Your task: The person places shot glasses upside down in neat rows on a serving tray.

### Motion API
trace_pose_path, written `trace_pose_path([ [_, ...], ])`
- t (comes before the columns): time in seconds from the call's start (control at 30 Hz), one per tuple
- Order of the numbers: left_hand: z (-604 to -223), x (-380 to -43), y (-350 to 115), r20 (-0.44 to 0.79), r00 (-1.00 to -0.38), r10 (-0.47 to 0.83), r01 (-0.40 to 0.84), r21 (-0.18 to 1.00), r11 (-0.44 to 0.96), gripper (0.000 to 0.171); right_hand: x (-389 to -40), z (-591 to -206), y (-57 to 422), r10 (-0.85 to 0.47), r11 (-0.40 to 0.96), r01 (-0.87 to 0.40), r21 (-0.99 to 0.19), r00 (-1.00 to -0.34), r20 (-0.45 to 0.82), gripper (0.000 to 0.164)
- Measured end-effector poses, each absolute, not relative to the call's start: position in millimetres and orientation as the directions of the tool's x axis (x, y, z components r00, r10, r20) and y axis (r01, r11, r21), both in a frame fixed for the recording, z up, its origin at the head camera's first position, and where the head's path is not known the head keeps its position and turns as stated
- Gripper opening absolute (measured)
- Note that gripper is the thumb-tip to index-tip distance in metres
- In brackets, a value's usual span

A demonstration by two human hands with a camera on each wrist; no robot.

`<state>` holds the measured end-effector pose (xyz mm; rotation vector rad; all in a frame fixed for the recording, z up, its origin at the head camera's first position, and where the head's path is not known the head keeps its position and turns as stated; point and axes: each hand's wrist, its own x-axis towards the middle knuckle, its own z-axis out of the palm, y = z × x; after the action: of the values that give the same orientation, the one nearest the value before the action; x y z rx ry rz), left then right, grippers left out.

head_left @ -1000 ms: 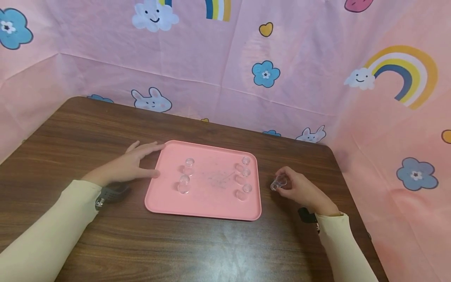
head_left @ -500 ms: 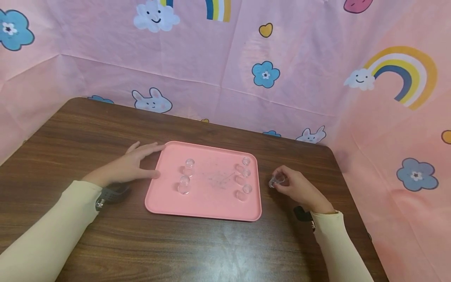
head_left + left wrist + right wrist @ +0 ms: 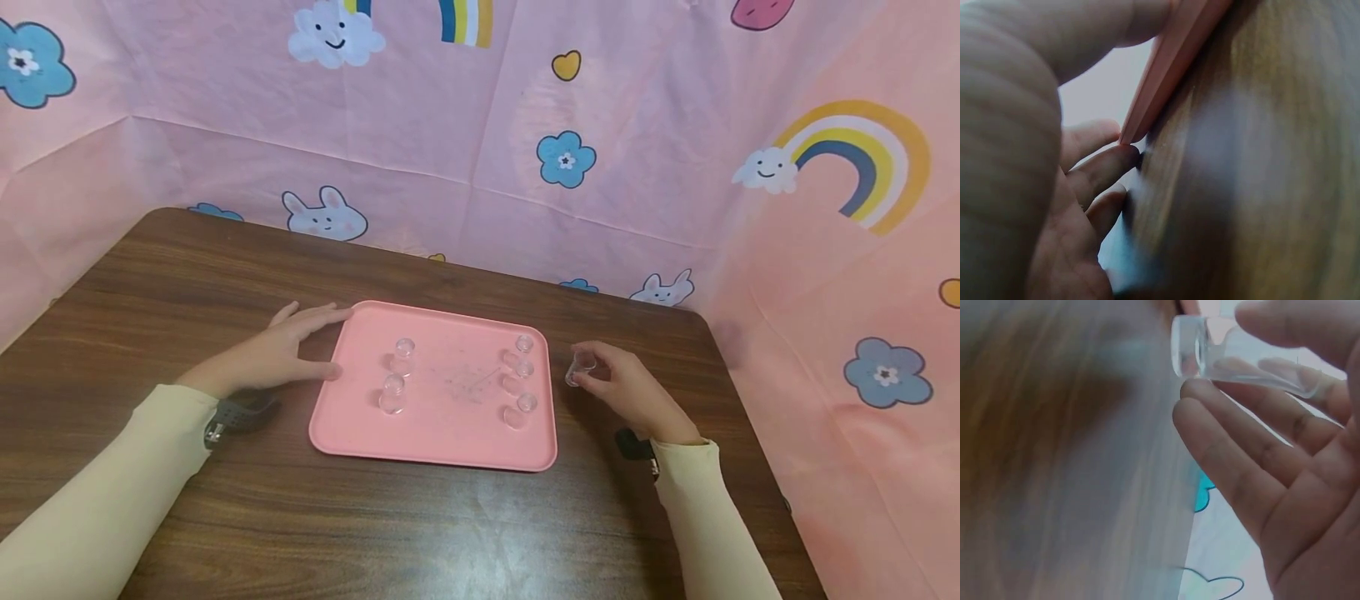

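Note:
My right hand (image 3: 633, 396) grips a small clear shot glass (image 3: 580, 368) between thumb and fingers, just right of the pink tray (image 3: 431, 442). In the right wrist view the shot glass (image 3: 1250, 359) has its thick base toward the tabletop; whether it touches the table I cannot tell. My left hand (image 3: 262, 354) has its fingers spread at the tray's left edge. Its thumb and fingertips touch the tray rim (image 3: 1169, 62) in the left wrist view. On the tray stand two clear glasses (image 3: 393, 385) at the left and three more clear glasses (image 3: 527, 403) at the right.
The tray lies on a dark brown wooden table (image 3: 360, 533). Scuff marks show in the tray's middle. Pink patterned cloth (image 3: 465, 108) hangs behind the table and along its right side.
My right hand has moved left and slightly away from me with the shot glass, closer to the tray's right edge. The left hand, the tray and the glasses on it stay in place.

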<state>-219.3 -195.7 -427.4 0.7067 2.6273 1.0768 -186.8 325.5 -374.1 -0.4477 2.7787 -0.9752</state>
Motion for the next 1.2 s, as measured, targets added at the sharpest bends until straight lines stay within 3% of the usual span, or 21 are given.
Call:
trace_pose_path([
  [0.23, -427, -218, -195, -0.012, -0.863, 0.505, 0.354, 0.699, 0.622, 0.089, -199, -366, 310, -0.356, 0.731, -0.319, -0.603, -0.933, 0.062, 0.056],
  [0.53, -429, -219, -196, -0.015, -0.865, 0.501, 0.349, 0.699, 0.624, 0.09, -214, -353, 280, -0.407, 0.656, -0.443, -0.611, -0.889, 0.208, 0.061],
  [0.7, -430, -220, -196, -0.01, -0.863, 0.506, 0.357, 0.696, 0.623, 0.09, -218, -348, 259, -0.38, 0.6, -0.418, -0.682, -0.899, 0.217, 0.064],
  [0.97, -432, -221, -197, -0.014, -0.865, 0.502, 0.351, 0.699, 0.623, 0.09, -217, -344, 233, -0.352, 0.494, -0.428, -0.757, -0.894, 0.276, 0.033],
  [1.2, -433, -221, -198, -0.014, -0.864, 0.502, 0.351, 0.699, 0.623, 0.089, -205, -334, 218, -0.338, 0.451, -0.442, -0.776, -0.889, 0.31, 0.028],
])
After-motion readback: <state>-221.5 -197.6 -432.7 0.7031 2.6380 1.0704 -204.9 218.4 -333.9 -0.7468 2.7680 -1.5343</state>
